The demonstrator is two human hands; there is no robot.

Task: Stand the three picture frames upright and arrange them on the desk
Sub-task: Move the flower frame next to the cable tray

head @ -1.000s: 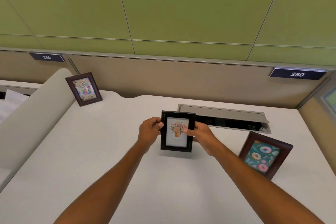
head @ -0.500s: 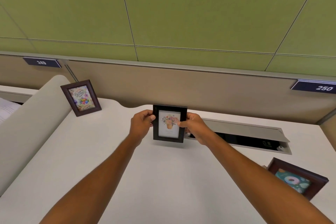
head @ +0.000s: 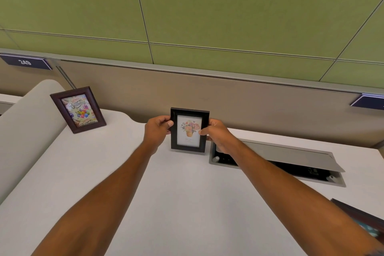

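Note:
A black frame [head: 189,130] with a flower-pot picture stands upright near the back of the white desk [head: 176,193]. My left hand [head: 156,131] grips its left edge and my right hand [head: 217,136] grips its right edge, thumb on the front. A brown frame [head: 78,109] with a birthday card stands tilted at the back left corner. Only a corner of the brown doughnut frame [head: 362,219] shows at the lower right edge, partly hidden behind my right forearm.
An open grey cable hatch [head: 291,160] is sunk into the desk just right of the black frame. A curved white divider [head: 25,131] bounds the desk on the left. A beige panel [head: 249,106] and green wall rise behind.
Both hands have carried the black frame farther back on the desk, to the left end of the cable hatch. The view has shifted left, pushing the doughnut frame almost out of sight.

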